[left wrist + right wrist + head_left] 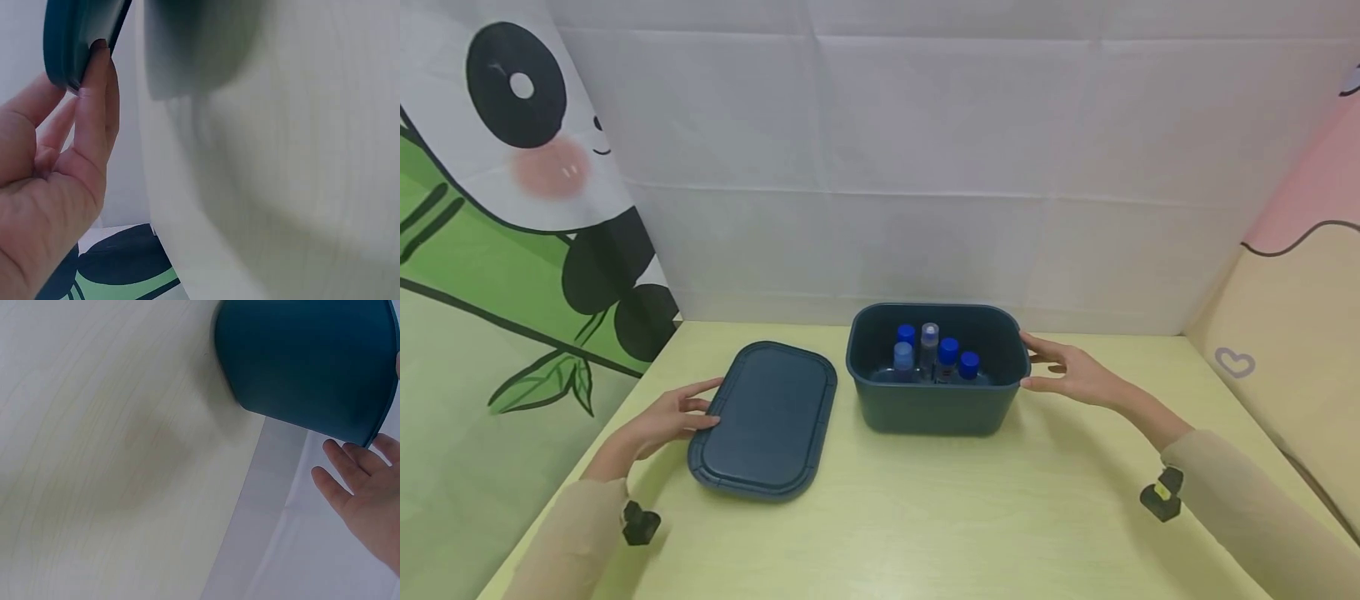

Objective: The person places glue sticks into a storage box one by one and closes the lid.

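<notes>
A dark blue-green rectangular lid point(765, 419) lies at an angle left of centre. My left hand point(672, 422) pinches its left edge; the left wrist view shows the lid's edge point(59, 47) between the thumb and fingers point(92, 103). To the right of the lid stands a lidless bin point(934, 410) of the same colour. Inside it, several small bottles with blue or clear caps point(948, 350) stand upright. My right hand point(1072, 375) rests at the bin's right rim, its fingers point(344, 465) loosely extended near the edge of the bin wall point(306, 362).
The pale wooden table point(887, 525) runs back to a white cloth wall point(925, 167). A panda-print panel point(520, 242) borders the left side and a beige and pink panel point(1292, 333) the right. Dark wrist cameras point(640, 523) sit at both sleeves.
</notes>
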`<state>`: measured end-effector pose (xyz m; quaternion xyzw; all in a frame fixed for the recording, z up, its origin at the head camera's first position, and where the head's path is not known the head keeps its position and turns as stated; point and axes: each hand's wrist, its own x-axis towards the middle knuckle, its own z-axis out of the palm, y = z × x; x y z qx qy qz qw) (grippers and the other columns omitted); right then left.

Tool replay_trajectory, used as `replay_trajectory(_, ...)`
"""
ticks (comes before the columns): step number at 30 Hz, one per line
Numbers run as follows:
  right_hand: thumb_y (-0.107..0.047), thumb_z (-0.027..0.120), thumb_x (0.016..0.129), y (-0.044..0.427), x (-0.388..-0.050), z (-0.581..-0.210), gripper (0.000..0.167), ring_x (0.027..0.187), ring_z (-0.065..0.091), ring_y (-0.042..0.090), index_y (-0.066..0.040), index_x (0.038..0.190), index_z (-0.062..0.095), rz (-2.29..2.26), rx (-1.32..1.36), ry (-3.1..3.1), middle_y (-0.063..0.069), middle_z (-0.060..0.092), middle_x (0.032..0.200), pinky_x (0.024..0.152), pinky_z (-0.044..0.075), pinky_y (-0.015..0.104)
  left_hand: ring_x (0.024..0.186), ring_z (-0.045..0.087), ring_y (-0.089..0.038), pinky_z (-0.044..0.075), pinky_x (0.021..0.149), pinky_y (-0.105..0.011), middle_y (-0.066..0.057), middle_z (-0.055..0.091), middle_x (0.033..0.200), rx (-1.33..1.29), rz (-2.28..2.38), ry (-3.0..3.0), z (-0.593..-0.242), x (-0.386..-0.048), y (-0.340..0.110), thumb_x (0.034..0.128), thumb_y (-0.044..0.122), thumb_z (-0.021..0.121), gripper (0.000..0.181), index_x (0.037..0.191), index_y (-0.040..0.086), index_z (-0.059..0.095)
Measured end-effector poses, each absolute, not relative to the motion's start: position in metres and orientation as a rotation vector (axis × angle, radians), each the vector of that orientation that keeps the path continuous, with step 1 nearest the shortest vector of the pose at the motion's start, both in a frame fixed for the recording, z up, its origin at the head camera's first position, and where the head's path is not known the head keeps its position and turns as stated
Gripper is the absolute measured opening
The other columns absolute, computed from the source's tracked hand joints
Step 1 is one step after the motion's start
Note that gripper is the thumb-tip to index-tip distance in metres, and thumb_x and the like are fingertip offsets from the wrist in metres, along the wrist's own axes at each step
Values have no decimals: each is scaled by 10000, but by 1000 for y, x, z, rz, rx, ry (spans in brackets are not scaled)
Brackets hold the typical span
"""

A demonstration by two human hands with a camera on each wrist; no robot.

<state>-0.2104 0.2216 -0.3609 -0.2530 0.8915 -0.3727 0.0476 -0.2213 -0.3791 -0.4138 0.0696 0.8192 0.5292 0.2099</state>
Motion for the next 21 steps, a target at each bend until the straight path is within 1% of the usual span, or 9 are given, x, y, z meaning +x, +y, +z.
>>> replay_trajectory(4,-234,627,861,222,-212,-362,748,1185,445,367,-1,1430,201,-1131,-765,2715,213,250,1447,959,343,549,827,592,-137,512,738,-322,-122,491,1035,198,1485,2286,-407,-220,-384,847,161,641,808,1458,68,121)
replay_trajectory(7,-242,621,865,221,-212,-362,745,1186,446,365,-6,1432,200,-1123,-766,2718,213,249,1448,959,343,549,822,598,-127,513,739,-319,-72,510,1010,198,1516,2292,-399,-219,-391,860,146,624,784,1459,74,122)
replay_trajectory(10,-249,619,866,221,-212,-362,745,1190,441,364,-10,1434,200,-1115,-764,2720,210,245,1451,963,338,551,843,603,-108,514,750,-309,3,541,1009,210,1570,2290,-386,-218,-398,878,124,598,742,1463,115,143)
replay_trajectory(14,-248,631,856,221,-213,-361,748,1184,448,362,-9,1430,214,-1115,-763,2730,207,256,1447,961,334,560,914,590,-66,511,771,-284,100,531,1075,255,1632,2278,-363,-218,-399,898,90,562,695,1464,185,171)
replay_trajectory(18,-247,648,843,221,-212,-359,749,1178,456,361,-2,1422,240,-1107,-758,2751,207,282,1436,955,347,553,943,603,-74,517,764,-273,119,560,1111,366,1740,2172,-341,-219,-392,902,7,523,683,1461,208,187)
replay_trajectory(21,-251,656,836,221,-212,-357,748,1186,446,370,6,1414,257,-1096,-756,2759,213,297,1427,954,351,547,953,617,-110,522,760,-281,92,587,1132,460,1817,2057,-329,-221,-386,900,-51,489,679,1456,216,207)
